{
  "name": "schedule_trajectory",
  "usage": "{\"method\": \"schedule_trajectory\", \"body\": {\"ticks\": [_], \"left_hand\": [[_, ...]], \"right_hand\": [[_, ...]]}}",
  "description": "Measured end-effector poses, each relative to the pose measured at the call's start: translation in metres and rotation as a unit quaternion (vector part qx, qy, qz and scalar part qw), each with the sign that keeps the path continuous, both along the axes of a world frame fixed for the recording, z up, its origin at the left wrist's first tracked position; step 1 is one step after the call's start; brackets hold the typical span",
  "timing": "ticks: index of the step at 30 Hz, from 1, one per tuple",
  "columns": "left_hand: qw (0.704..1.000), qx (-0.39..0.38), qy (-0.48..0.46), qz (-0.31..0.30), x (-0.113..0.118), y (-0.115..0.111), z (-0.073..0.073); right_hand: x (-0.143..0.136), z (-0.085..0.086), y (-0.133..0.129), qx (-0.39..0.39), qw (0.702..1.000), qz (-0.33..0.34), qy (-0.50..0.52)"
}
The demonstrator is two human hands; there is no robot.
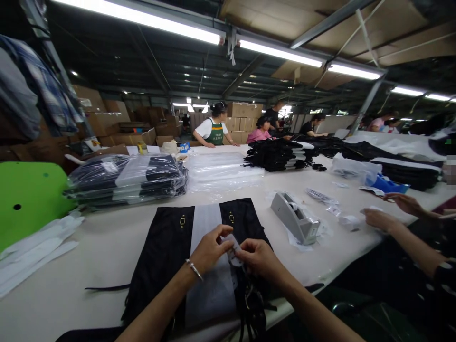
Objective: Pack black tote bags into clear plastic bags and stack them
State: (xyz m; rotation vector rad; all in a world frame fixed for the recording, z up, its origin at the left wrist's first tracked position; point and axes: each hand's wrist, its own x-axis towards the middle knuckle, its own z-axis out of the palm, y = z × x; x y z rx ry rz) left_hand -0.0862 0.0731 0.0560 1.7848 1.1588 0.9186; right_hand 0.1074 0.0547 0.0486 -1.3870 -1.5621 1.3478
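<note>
Directly before me a black bag (156,251) with small brass buckles lies flat on the table, a pale band of wrapping sheet (208,294) down its middle. Above it, my left hand (212,249) pinches one side of a small translucent tag (233,251). My right hand (261,259) grips the same tag at its other edge. Fine print on the tag is too small to read. Dark straps and cords (252,304) hang under my right hand at the bag's lower right. A grey tape dispenser (295,216) stands to the right of the bag.
Plastic-wrapped black goods (128,178) lie at left beside a green board (32,199) and white gloves (39,247). Clear plastic sheets (224,171) and a black stack (278,154) are farther back. A co-worker's hands (383,221) work at right; other people stand across the table.
</note>
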Motion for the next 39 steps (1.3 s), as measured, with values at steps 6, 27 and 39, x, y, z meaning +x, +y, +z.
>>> {"method": "schedule_trajectory", "body": {"ticks": [6, 27, 39], "left_hand": [[0.967, 0.064, 0.218, -0.119, -0.017, -0.003, -0.01], [0.979, 0.083, 0.154, -0.107, -0.023, 0.0, -0.023], [0.935, 0.151, 0.279, -0.16, -0.017, -0.007, -0.008]], "right_hand": [[0.018, -0.012, 0.011, -0.052, 0.996, -0.01, -0.072], [-0.008, -0.007, 0.009, 0.088, 0.978, 0.037, -0.187], [0.021, 0.033, -0.004, 0.258, 0.909, 0.171, -0.278]]}}
